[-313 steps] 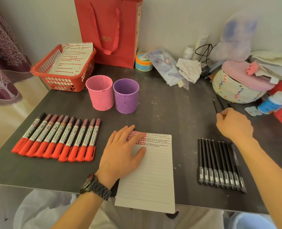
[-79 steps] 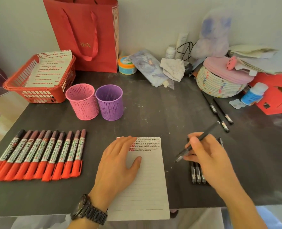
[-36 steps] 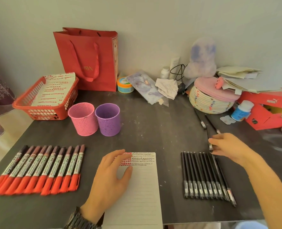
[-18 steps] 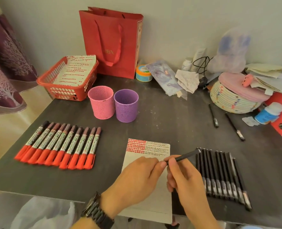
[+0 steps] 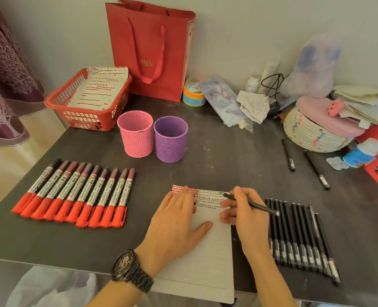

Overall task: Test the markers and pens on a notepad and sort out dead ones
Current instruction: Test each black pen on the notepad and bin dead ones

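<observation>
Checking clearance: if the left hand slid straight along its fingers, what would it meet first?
The left hand would pass right of the purple cup: bare table, then probably the crumpled tissue.

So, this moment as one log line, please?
step: test pen | left hand: flat on notepad | right hand: holds pen, tip at notepad

Warm, yellowish indoor light, fairly dim and even. Soft, faint shadow under left hand on notepad. Dull sheen across dark table. Wide-angle bowing at edges; curtain and far clutter slightly soft.
</observation>
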